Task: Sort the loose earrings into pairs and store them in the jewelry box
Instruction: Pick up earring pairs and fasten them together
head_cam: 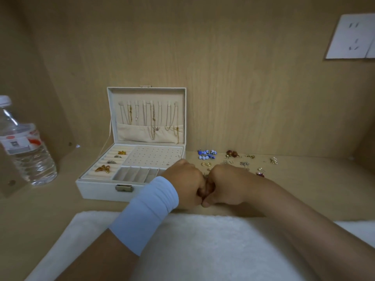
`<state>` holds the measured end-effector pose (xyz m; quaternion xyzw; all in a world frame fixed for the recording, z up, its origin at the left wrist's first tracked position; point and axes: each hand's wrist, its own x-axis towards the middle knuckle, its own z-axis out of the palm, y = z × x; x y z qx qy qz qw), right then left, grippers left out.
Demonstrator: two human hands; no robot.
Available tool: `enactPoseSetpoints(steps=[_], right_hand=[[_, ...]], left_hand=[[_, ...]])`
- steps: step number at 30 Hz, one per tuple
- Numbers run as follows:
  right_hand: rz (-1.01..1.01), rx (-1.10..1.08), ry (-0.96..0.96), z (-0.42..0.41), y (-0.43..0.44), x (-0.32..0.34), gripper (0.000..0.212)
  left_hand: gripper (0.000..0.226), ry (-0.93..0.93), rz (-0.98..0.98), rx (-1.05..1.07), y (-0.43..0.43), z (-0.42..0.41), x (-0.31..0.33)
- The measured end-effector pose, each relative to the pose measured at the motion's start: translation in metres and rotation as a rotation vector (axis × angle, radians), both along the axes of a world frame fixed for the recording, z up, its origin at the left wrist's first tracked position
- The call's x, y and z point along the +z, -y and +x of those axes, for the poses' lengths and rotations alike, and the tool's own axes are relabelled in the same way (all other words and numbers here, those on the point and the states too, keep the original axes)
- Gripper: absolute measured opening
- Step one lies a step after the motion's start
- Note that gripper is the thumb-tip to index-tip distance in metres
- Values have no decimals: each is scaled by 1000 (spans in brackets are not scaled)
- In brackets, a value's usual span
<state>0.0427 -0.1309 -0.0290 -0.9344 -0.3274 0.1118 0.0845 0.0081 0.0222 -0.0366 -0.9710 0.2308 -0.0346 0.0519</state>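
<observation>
Meeting knuckle to knuckle, the left hand (185,184) and right hand (228,186) curl tight; I cannot tell whether they pinch an earring. The open jewelry box (97,191) lies just behind and to the left, nearer the left hand. Loose earrings (207,154) sit behind to the right. Necklaces (153,120) hang in the lid, gold pieces (103,168) fill the left slots, and the front compartments (134,173) look bare.

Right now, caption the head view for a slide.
Left hand and right hand meet by open jewelry box, loose earrings behind.

Left hand (185,185) and right hand (225,185) curled; fingers (210,187) touching.
</observation>
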Motion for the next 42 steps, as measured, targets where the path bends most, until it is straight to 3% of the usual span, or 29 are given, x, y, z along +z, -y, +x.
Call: enactPoseSetpoints(steps=[11, 19, 25, 29, 33, 42], right_hand=[[66, -13, -87, 6, 5, -6, 24], [150, 43, -137, 5, 2, -6, 5], [148, 58, -172, 0, 2, -3, 5], [436, -8, -172, -1, -3, 11, 17], [704, -96, -286, 2, -19, 36, 12], [645, -77, -244, 10, -58, 39, 5]], left_hand=[[21, -69, -84, 25, -5, 3, -2], [11, 212, -321, 96, -37, -7, 29], [5, 18, -595, 311, -73, -19, 46], [3, -50, -629, 343, -84, -19, 46], [1, -105, -698, 333, -82, -17, 41], [9, -177, -678, 331, -87, -17, 37]])
